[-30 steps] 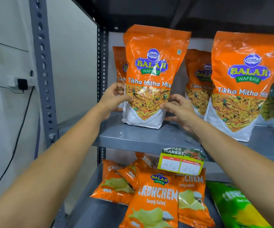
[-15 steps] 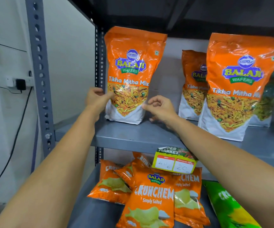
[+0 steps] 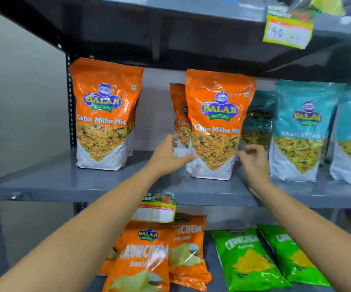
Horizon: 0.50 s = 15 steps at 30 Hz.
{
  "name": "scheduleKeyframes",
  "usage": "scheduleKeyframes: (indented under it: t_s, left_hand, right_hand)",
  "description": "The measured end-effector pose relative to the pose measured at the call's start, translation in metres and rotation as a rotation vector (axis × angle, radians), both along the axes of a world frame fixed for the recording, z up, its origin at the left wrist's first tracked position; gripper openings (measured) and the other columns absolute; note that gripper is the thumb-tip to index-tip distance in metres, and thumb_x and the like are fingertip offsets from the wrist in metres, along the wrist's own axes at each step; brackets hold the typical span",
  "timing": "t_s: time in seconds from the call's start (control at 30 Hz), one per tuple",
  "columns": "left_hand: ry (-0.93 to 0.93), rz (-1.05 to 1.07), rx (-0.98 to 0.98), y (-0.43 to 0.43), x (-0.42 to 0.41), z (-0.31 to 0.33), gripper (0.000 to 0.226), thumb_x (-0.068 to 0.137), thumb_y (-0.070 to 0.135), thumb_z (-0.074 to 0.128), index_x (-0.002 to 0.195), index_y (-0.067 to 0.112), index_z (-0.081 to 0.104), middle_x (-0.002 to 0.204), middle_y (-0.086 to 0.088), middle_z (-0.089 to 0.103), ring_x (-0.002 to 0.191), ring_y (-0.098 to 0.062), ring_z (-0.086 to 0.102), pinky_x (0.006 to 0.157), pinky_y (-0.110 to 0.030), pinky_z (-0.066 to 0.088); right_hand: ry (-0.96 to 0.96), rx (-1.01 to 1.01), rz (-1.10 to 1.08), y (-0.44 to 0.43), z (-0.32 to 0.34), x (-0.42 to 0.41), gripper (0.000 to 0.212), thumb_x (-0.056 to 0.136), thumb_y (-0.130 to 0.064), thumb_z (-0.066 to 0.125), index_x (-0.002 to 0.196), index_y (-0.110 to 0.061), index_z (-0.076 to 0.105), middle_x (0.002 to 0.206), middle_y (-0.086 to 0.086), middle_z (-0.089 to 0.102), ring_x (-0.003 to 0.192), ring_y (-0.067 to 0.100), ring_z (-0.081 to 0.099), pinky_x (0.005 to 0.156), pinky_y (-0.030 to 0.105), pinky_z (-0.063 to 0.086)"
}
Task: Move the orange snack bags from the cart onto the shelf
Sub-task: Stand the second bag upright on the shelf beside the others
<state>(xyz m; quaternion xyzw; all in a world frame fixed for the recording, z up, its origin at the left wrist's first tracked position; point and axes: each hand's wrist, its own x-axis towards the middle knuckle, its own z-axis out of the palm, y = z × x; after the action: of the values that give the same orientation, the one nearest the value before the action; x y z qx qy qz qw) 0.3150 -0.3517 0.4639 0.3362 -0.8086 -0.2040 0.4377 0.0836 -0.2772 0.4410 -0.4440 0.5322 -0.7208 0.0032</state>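
**Shelf stock, middle tier: orange mix bags and both hands**

- Grey metal shelf (image 3: 90,186): the middle tier is seen head-on, with another tier above it and one below.
- Centre orange bag (image 3: 216,114), marked "Tikha Mitha Mix": stood upright near the tier's front edge. A second orange bag (image 3: 177,114) is partly hidden just behind its left side.
- Left orange bag (image 3: 105,114): stood upright at the left end, beside the perforated upright post (image 3: 71,102), well apart from the centre bag.
- Teal bags (image 3: 301,131): stood upright to the right of the centre bag; a dark green bag (image 3: 259,121) is seen between and behind.
- Lower tier: orange Crunchem packets (image 3: 149,256) and green Crunchem packets (image 3: 246,258) are laid flat.
- Left hand (image 3: 168,154): held loosely open against the lower left edge of the centre bag, thumb on the front face, fingers curved round behind. A firm grip cannot be confirmed.
- Right hand (image 3: 252,161): fingers curled, placed at the lower right edge of the same bag. Contact cannot be told through the blur.
- Price tags: a yellow tag (image 3: 155,211) is fixed to the middle tier's front lip, and another tag (image 3: 286,32) to the upper tier.
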Motion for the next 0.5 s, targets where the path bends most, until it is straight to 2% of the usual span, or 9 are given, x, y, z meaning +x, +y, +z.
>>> scheduleKeyframes:
  t_s: [0.03,0.1,0.2,0.27,0.33,0.43,0.5]
  left_hand:
    - [0.028,-0.026,0.102,0.001,-0.014,0.0,0.088,0.067,0.051,0.076,0.136,0.013,0.035,0.138,-0.01,0.049,0.122,-0.027,0.052,0.1,-0.039,0.046]
    - [0.077,-0.056,0.193,0.0,-0.033,-0.004,0.098,0.064,0.054,0.077,0.141,0.02,0.028,0.145,-0.01,0.044,0.127,-0.03,0.049,0.104,-0.047,0.045]
    - [0.138,-0.017,0.149,-0.004,-0.038,-0.015,0.09,0.064,0.045,0.081,0.138,0.023,0.034,0.139,-0.01,0.051,0.121,-0.027,0.052,0.099,-0.043,0.049]
    - [0.185,0.056,0.127,-0.01,-0.03,-0.02,0.08,0.065,0.038,0.083,0.132,0.024,0.041,0.129,-0.009,0.057,0.107,-0.02,0.054,0.084,-0.033,0.047]
    - [0.215,0.091,0.139,-0.017,-0.02,-0.022,0.075,0.066,0.034,0.083,0.129,0.027,0.044,0.121,-0.006,0.059,0.1,-0.017,0.052,0.077,-0.029,0.042]
    - [0.229,0.088,0.153,-0.019,-0.017,-0.023,0.073,0.066,0.032,0.083,0.127,0.03,0.044,0.117,-0.006,0.059,0.107,-0.024,0.057,0.08,-0.033,0.047]
    - [0.23,0.087,0.155,-0.019,-0.018,-0.024,0.073,0.066,0.032,0.083,0.127,0.031,0.044,0.119,-0.008,0.06,0.107,-0.026,0.059,0.085,-0.036,0.051]
  right_hand:
    - [-0.151,0.075,0.091,-0.007,0.0,-0.007,0.028,0.066,-0.035,0.068,0.085,-0.024,0.05,0.091,0.009,0.057,0.082,0.02,0.053,0.07,0.034,0.044]
    - [-0.214,0.233,0.241,-0.019,-0.001,-0.016,0.024,0.073,-0.024,0.066,0.091,-0.021,0.05,0.095,0.016,0.054,0.084,0.027,0.052,0.069,0.038,0.041]
    - [-0.055,0.249,0.367,-0.031,-0.005,-0.016,0.01,0.082,-0.019,0.06,0.089,-0.025,0.056,0.087,0.015,0.058,0.083,0.027,0.056,0.075,0.04,0.043]
    - [0.075,0.249,0.412,-0.032,-0.006,-0.008,0.014,0.086,-0.021,0.061,0.089,-0.035,0.057,0.085,0.004,0.061,0.081,0.018,0.058,0.072,0.029,0.048]
    - [0.165,0.274,0.444,-0.034,-0.004,-0.001,0.018,0.086,-0.025,0.062,0.09,-0.042,0.057,0.091,-0.001,0.064,0.086,0.012,0.06,0.071,0.019,0.047]
    - [0.174,0.283,0.446,-0.039,-0.004,-0.001,0.019,0.087,-0.024,0.062,0.094,-0.041,0.056,0.108,0.01,0.065,0.102,0.021,0.061,0.083,0.029,0.049]
    - [0.168,0.283,0.451,-0.041,-0.006,-0.003,0.02,0.087,-0.024,0.062,0.096,-0.041,0.055,0.115,0.015,0.064,0.107,0.024,0.06,0.086,0.033,0.048]
